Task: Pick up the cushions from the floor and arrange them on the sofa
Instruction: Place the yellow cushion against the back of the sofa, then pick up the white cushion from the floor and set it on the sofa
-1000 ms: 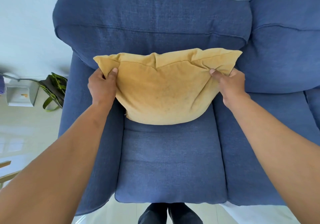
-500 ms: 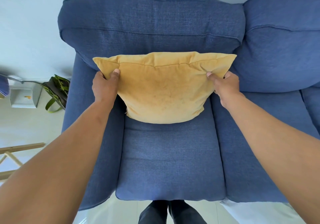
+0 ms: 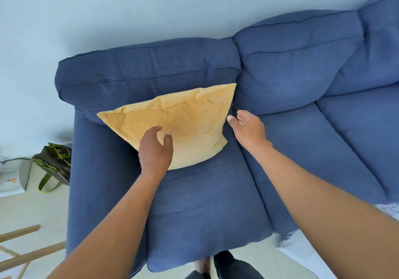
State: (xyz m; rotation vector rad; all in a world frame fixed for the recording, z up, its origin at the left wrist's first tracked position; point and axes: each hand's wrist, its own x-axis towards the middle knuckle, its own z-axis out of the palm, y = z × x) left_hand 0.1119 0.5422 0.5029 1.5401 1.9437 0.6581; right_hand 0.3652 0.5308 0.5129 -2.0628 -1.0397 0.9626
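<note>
A yellow cushion [image 3: 183,119] leans against the back cushion at the left end of the blue sofa [image 3: 207,203], resting on the seat. My left hand [image 3: 155,149] hovers in front of the cushion's lower left part, fingers apart, holding nothing. My right hand [image 3: 248,129] is just off the cushion's right edge, open, with its fingertips a small gap from the fabric.
The sofa's left armrest [image 3: 95,181] stands beside a dark bag with green straps [image 3: 54,166] on the pale floor. A white box [image 3: 10,177] sits at the far left. Wooden slats [image 3: 23,248] lie at the lower left. My feet [image 3: 222,265] are at the sofa's front edge.
Both hands have let go of the yellow cushion and drawn back from it. The cushion now rests alone against the sofa back. The view has swung to the right.
</note>
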